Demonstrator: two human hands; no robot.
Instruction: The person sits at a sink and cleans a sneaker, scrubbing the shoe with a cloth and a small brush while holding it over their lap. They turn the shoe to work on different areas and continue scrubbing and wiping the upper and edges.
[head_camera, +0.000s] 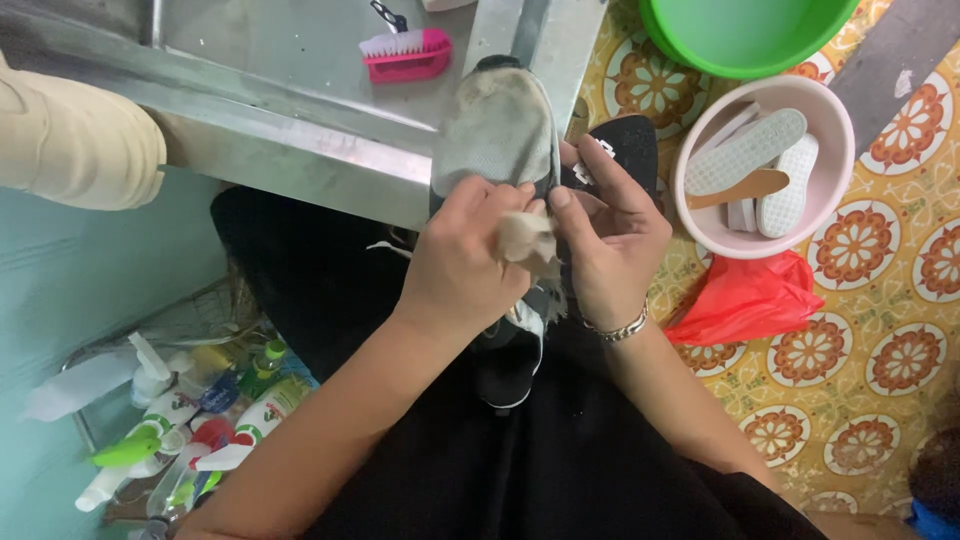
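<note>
Both hands close together over the lap. Left hand (465, 265) pinching a small beige cloth (527, 240) against a dirty grey-soled shoe (498, 130), sole turned up, apparently to expose the grime. Right hand (610, 235) closed around the shoe's side, seemingly to steady it, fingers overlapping the cloth's edge. Toe end resting toward the metal sink (300, 150), with a pink brush (408, 55) lying on its surface. To the right, a pink basin (835, 190) containing white insoles, a green basin (745, 40) beyond, a red bag (745, 300) on the patterned floor. Spray bottles (190, 420) down at left.
</note>
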